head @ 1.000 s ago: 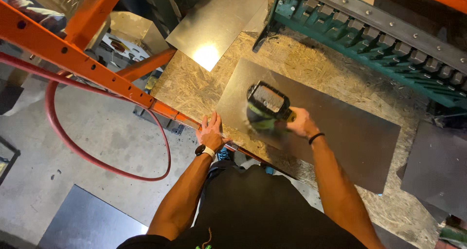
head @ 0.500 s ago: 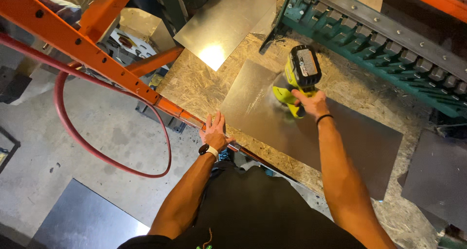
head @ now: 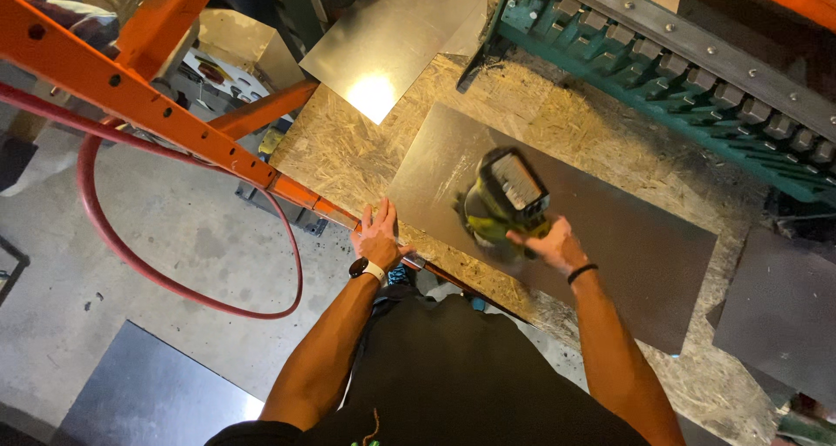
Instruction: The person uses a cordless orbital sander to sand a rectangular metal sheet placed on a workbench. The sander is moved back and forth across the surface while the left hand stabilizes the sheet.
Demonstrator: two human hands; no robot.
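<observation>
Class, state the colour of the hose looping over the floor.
Red hose, clearest in the head view.

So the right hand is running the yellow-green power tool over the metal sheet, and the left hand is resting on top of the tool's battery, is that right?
Not quite. The left hand rests on the sheet's near corner at the bench edge, apart from the power tool. The right hand alone holds it, as the head view shows.

An orange rack beam (head: 131, 93) is crossing the grey concrete floor (head: 165, 237). A red hose (head: 113, 237) is looping there. Light is glaring off a shiny metal sheet (head: 383, 45) lying on the chipboard bench (head: 340, 150).

metal sheet (head: 610, 228): dull, smooth; bench (head: 348, 150): rough chipboard; sander (head: 503, 204): plastic
</observation>
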